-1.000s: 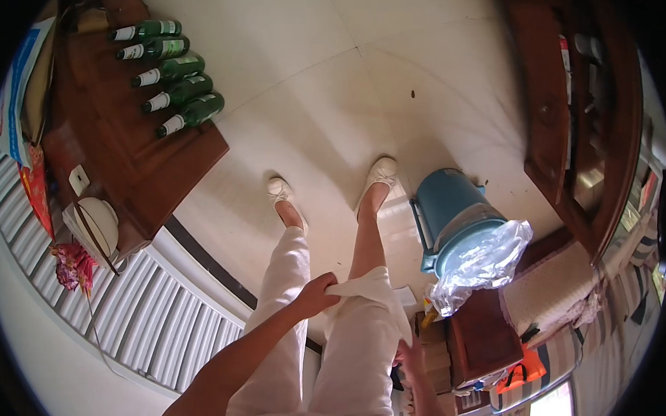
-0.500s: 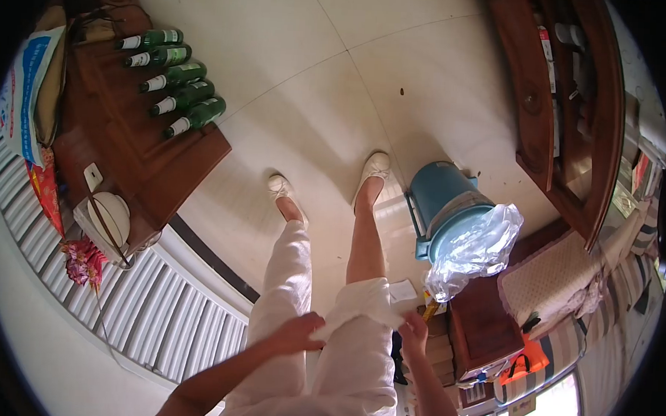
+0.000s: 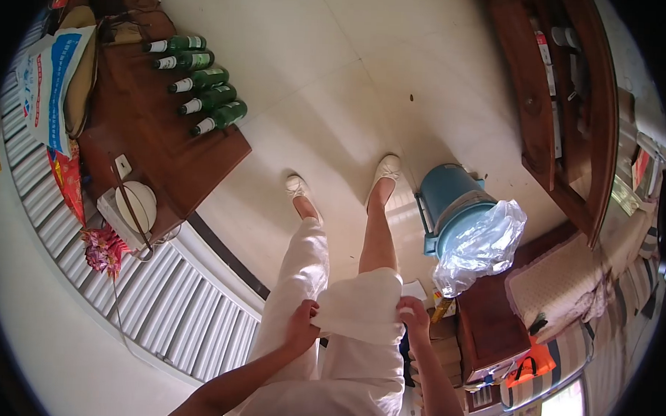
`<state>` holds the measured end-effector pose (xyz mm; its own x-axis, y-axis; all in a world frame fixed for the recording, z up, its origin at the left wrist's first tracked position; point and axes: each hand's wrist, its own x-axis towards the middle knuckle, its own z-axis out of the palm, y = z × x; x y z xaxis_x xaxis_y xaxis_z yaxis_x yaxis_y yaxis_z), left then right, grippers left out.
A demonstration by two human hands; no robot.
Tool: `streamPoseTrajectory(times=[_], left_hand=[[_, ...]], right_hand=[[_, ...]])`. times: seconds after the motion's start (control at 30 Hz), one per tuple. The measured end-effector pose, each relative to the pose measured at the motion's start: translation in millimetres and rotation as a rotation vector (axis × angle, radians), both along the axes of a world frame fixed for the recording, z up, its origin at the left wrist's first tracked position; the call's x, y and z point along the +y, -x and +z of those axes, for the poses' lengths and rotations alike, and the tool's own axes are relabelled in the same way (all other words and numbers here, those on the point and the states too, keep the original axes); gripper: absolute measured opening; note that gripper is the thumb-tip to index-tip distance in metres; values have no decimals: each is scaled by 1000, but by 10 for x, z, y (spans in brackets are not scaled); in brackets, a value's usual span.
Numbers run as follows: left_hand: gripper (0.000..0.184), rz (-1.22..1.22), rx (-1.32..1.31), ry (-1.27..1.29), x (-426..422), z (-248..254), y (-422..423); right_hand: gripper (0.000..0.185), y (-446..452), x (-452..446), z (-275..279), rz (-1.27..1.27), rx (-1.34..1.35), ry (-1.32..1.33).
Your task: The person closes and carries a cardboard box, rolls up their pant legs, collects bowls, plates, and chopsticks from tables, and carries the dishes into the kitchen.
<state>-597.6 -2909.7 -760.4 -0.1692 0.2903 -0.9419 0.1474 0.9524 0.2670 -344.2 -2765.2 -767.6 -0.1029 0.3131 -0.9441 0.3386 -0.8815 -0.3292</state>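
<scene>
Fingers hold white trouser cuff | bottle labels, bag print: illegible

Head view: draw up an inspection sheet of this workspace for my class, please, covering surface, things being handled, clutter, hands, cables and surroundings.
Surface: pale tiled floor, one small dark speck on it.
Job's things: right trouser leg gathered up, shin bare below; left trouser leg reaches further down.
Clutter: five green bottles in a row by brown furniture; clear plastic bag at the mouth of the blue bin.
Hands: left hand and right hand grip opposite edges of the right trouser leg.
Cables: thin cord near white slats; ends unclear.
Surroundings: wooden cabinet, upper right; orange bag, lower right.
</scene>
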Motion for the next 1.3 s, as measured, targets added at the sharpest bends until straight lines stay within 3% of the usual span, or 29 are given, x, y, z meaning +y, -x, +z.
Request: streamPoseTrajectory(times=[0.03,0.07,0.1,0.13,0.2,0.3,0.4,0.47,0.6,0.67,0.7,0.73,0.77,0.8,0.87,0.93,0.97,1.0,1.03,1.1,1.2,1.23,1.3], left_hand=[[34,227,-142,40,22,-22,-53],[34,229,-141,38,48,-50,-99],[36,419,-316,161,151,-92,-123],[38,609,-496,286,259,-140,-127],[42,584,-584,240,408,-273,-84],[42,582,-632,236,495,-565,-40],[48,786,-686,307,616,-773,-42],[54,646,-696,309,685,-832,-113],[56,389,-595,276,906,-944,-182],[52,-181,-439,-188,944,-1030,-259],[52,-181,-444,-185,963,-1070,-280],[48,-382,-257,-525,989,-1106,-299],[44,-574,-52,-862,1011,-1133,-316],[44,-572,-55,-861,1111,-1021,-275],[39,-566,-535,-493,1354,-665,-109],[34,-580,-541,-357,1116,-549,-86],[28,-550,-287,-260,1031,-460,-58],[23,-513,-36,-165,972,-370,-68],[23,-513,-39,-168,958,-256,-98],[21,-284,156,80,926,-22,-156],[20,-179,240,89,668,189,-517],[20,-177,242,91,594,264,-523],[23,-457,25,-174,455,384,-473]], right_hand=[[28,177,96,34,55,-51,-60],[37,268,153,56,108,-104,-122],[52,137,50,-99,133,-70,-50],[52,142,55,-192,136,-74,-54],[60,140,47,-415,30,13,63],[70,31,100,-807,95,57,106],[70,88,228,-1006,81,26,148],[70,95,361,-950,286,-94,300],[57,-36,459,-826,244,2,397],[47,164,870,-444,265,282,472],[30,336,1041,-259,340,299,491],[30,395,1012,-174,336,293,494],[31,438,965,-103,522,316,303],[32,489,928,-31,704,337,109],[25,544,858,108,958,393,-244],[19,680,878,325,1168,372,-432],[19,695,844,348,1164,373,-430],[18,696,818,362,1180,348,-600],[16,684,805,372,1192,318,-773],[18,656,779,364,1202,326,-806],[21,518,679,416,1240,333,-753],[23,407,640,451,1271,322,-670],[25,117,521,526,1325,196,-661]])
